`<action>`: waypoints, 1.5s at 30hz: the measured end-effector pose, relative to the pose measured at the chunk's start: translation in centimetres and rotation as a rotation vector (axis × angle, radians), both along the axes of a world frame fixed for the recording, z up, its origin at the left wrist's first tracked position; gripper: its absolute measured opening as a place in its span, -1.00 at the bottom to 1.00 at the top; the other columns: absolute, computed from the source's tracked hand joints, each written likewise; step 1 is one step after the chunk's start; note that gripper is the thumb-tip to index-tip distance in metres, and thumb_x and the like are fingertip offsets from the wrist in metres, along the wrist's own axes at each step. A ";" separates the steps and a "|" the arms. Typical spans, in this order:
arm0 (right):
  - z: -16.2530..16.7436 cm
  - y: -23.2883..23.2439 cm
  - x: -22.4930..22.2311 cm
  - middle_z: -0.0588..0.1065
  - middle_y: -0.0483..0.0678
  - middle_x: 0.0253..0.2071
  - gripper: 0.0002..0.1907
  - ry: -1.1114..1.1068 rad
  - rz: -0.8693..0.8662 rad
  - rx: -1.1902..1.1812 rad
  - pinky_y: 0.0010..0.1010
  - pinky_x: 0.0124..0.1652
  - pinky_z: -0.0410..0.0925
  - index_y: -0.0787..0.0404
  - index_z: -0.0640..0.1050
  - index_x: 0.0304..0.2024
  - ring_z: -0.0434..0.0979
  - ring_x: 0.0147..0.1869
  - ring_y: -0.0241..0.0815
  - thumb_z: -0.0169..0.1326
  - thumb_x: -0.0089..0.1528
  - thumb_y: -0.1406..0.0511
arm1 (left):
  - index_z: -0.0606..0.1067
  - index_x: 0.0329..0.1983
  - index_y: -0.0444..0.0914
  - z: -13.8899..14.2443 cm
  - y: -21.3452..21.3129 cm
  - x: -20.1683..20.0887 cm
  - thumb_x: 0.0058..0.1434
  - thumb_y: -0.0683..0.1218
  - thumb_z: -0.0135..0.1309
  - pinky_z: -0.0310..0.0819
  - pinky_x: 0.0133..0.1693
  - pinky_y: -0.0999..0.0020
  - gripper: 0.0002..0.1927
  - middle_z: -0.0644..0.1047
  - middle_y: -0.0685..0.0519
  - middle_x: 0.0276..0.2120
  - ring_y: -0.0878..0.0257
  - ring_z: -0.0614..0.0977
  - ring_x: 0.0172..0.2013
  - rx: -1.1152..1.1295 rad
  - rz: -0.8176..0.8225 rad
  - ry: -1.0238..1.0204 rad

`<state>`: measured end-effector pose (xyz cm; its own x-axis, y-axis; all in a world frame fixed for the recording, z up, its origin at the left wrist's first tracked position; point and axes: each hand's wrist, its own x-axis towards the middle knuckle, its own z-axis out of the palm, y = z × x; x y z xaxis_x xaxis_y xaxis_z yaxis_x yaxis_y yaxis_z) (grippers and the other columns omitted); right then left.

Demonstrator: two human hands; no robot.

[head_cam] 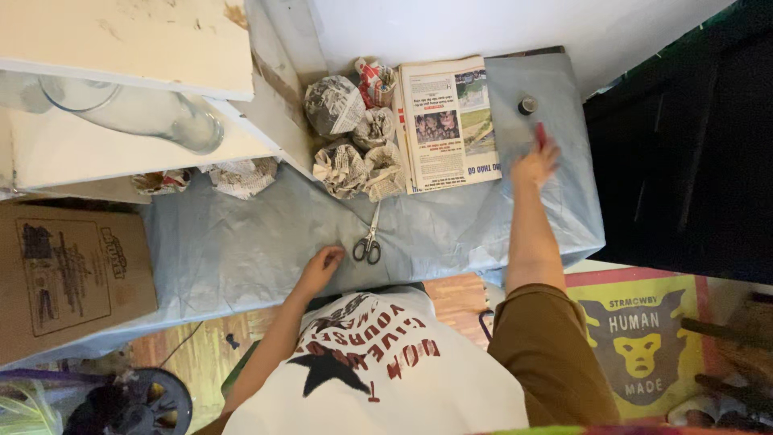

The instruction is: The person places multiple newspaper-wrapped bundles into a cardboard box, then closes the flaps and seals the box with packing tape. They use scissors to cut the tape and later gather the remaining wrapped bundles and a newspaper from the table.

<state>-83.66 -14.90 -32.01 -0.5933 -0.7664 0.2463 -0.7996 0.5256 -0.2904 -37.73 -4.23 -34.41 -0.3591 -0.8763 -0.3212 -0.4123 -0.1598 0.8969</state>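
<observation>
Right hand [535, 163], upper right, fingers seemingly closed on small red object [541, 134], likely light, rigid; left hand [320, 266] curled, empty, beside scissors [369, 243].

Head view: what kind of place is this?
Probably a home room set up for a craft or packing job. A grey sheet covers the floor, with scissors, crumpled newspaper balls and a flat newspaper on it. A printed rug lies at the right.

Small red object [540, 134] gripped at its lower end, tip toward 12 o'clock, grey-handled scissors [369, 239] closed, flat on blue sheet, blades toward 12 o'clock
</observation>
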 end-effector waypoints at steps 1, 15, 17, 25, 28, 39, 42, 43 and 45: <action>-0.2 0.4 -1.0 0.25 0.24 0.39 -0.37 0.068 0.001 0.030 0.28 0.26 0.00 0.22 0.43 0.27 0.07 0.45 0.29 0.19 0.13 0.30 | 0.48 0.09 -0.26 -0.3 -0.1 -0.3 0.35 -0.15 0.03 0.52 0.00 0.31 -0.73 0.63 -0.03 -0.04 0.18 0.66 -0.03 -0.020 0.005 -0.015; -2.5 0.3 8.7 0.47 0.02 0.29 -0.48 -0.191 1.077 -0.001 -0.05 0.30 0.26 0.04 0.64 0.08 0.36 0.38 0.19 0.34 0.07 0.13 | 0.56 -0.03 -0.27 -0.9 -2.3 -3.4 0.32 -0.12 0.06 0.51 -0.09 0.27 -0.79 0.64 -0.03 -0.16 0.13 0.64 -0.21 0.000 -0.021 -0.212; -2.2 0.0 8.1 0.52 0.02 0.23 -0.58 -0.305 1.088 -0.040 -0.10 0.28 0.31 0.08 0.69 0.00 0.41 0.35 0.17 0.35 0.10 0.15 | 0.52 -0.01 -0.28 -0.6 -2.5 -3.2 0.34 -0.14 0.01 0.55 -0.10 0.30 -0.79 0.63 -0.02 -0.17 0.19 0.65 -0.18 0.075 0.011 0.011; -0.3 -0.5 7.5 0.61 0.02 0.07 -0.70 -0.758 0.903 0.030 -0.28 0.12 0.43 0.16 0.71 -0.10 0.59 0.15 -0.03 0.37 0.12 0.26 | 0.52 0.01 -0.28 0.3 -2.6 -3.1 0.38 -0.17 -0.01 0.56 -0.09 0.36 -0.81 0.64 0.00 -0.19 0.25 0.67 -0.17 0.066 0.012 0.067; 0.4 0.0 7.6 0.60 0.03 0.01 -0.71 -0.775 0.738 0.040 -0.34 0.04 0.43 0.26 0.67 -0.12 0.59 0.04 -0.13 0.35 0.13 0.28 | 0.51 0.03 -0.27 0.6 -2.5 -2.9 0.38 -0.17 -0.01 0.56 -0.11 0.36 -0.80 0.64 0.00 -0.19 0.25 0.67 -0.19 0.105 0.029 0.064; 7.1 1.3 4.0 0.43 -0.14 -0.15 -0.92 -0.819 0.372 -0.918 -0.52 0.02 0.32 0.29 0.41 -0.08 0.37 -0.08 -0.35 -0.02 0.54 0.40 | 0.50 0.02 -0.33 2.6 -2.2 -1.9 0.37 -0.15 0.00 0.56 -0.11 0.31 -0.78 0.63 -0.02 -0.20 0.19 0.66 -0.22 0.128 -0.065 0.146; 8.6 2.6 5.8 0.45 -0.12 -0.12 -0.98 -0.815 0.471 -0.870 -0.52 0.06 0.33 0.28 0.45 -0.06 0.41 -0.01 -0.33 0.00 0.47 0.46 | 0.50 -0.01 -0.34 3.3 -1.9 -1.2 0.36 -0.12 0.07 0.53 -0.07 0.28 -0.78 0.63 -0.06 -0.18 0.17 0.66 -0.17 -0.007 -0.158 0.005; 9.0 3.0 6.6 0.44 -0.12 -0.10 -0.93 -0.782 0.519 -0.830 -0.52 0.09 0.34 0.27 0.46 -0.05 0.42 0.02 -0.32 0.01 0.44 0.49 | 0.50 0.00 -0.33 3.5 -1.9 -1.0 0.36 -0.11 0.07 0.52 -0.06 0.28 -0.78 0.63 -0.06 -0.15 0.17 0.66 -0.14 -0.026 -0.166 -0.009; 8.6 5.0 9.2 0.55 0.01 0.10 -0.84 -0.732 0.708 -0.658 -0.44 0.13 0.40 0.21 0.55 -0.06 0.53 0.14 -0.17 0.08 0.35 0.51 | 0.49 0.02 -0.31 3.7 -1.8 -0.5 0.38 -0.10 0.06 0.51 -0.02 0.29 -0.77 0.63 -0.06 -0.10 0.18 0.66 -0.09 -0.059 -0.179 -0.039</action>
<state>-74.47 -9.94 -23.40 -0.2552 -0.8322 0.4923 -0.3848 -0.3796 -0.8413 -38.21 -5.99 -30.72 -0.4995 -0.8172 -0.2875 -0.4638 -0.0281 0.8855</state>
